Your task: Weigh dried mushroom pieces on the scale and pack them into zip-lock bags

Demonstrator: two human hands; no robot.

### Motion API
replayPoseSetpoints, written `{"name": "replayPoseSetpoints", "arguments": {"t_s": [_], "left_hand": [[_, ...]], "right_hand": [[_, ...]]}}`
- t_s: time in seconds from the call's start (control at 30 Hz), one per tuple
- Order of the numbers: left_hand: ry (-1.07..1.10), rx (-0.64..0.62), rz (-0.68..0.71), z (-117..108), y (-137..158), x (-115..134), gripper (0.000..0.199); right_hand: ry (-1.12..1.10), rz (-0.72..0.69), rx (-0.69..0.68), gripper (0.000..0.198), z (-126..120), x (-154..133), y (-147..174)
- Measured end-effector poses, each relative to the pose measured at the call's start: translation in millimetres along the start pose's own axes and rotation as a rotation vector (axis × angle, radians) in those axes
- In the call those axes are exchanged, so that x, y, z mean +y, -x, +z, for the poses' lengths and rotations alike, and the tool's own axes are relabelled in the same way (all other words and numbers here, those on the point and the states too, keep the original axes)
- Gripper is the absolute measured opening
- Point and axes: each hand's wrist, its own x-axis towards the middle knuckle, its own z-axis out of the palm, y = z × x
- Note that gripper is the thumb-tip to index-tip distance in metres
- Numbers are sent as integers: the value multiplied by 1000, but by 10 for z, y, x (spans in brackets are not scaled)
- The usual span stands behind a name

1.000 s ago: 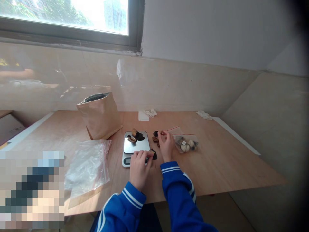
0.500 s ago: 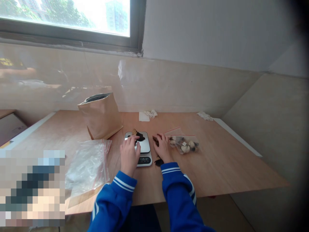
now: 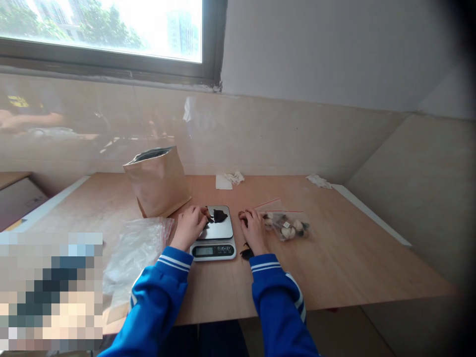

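Observation:
A white kitchen scale (image 3: 213, 250) with a silver plate and lit display stands before me. Dark, wrinkled dried pieces (image 3: 220, 216) lie on its plate. My left hand (image 3: 190, 227) is over the plate's left side, its fingertips closed around a small brown dried piece (image 3: 204, 210). To the right of the scale, my right hand (image 3: 256, 230) rests on the table, fingers curled over a dark brown piece that they mostly hide. Another dark piece (image 3: 246, 253) lies by my right wrist. Beside that hand is a clear zip bag (image 3: 293, 230) holding several pale, dark-edged lumps.
A brown paper bag (image 3: 158, 183) stands with its top open behind the scale, to the left. Clear plastic zip bags (image 3: 134, 253) lie at the left front. Crumpled tissue (image 3: 234, 177) and another tissue (image 3: 319, 181) lie along the wall edge of the wooden table (image 3: 334, 267).
My left hand has moved left from the middle of the plate to its edge, uncovering the display, and now pinches a brown piece. The right hand has stayed nearly in place.

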Motion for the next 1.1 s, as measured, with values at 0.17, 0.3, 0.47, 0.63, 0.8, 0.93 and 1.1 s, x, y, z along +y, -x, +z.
{"name": "replayPoseSetpoints", "arguments": {"t_s": [0.17,0.3,0.47,0.63,0.8,0.93,1.1], "left_hand": [[48,-12,32,-37,82,20,27],[156,43,57,-46,157,35,31],[281,115,53,-44,251,-17,32],[253,106,45,-33,263,-58,29],[268,143,45,-40,295,-81,26],[285,184,-6,-99,362,-87,21],[397,203,-77,-231,489,-11,24]], "right_hand": [[-87,11,59,42,28,-3,-4],[-162,74,142,41,-5,-32,-22],[-251,148,293,27,-147,-157,-72],[-436,-73,215,21,-194,-427,-52],[-535,-291,-54,26,-154,-629,13],[-594,-311,-96,30,-179,-629,0],[-366,-96,72,38,-149,-364,-63]]}}
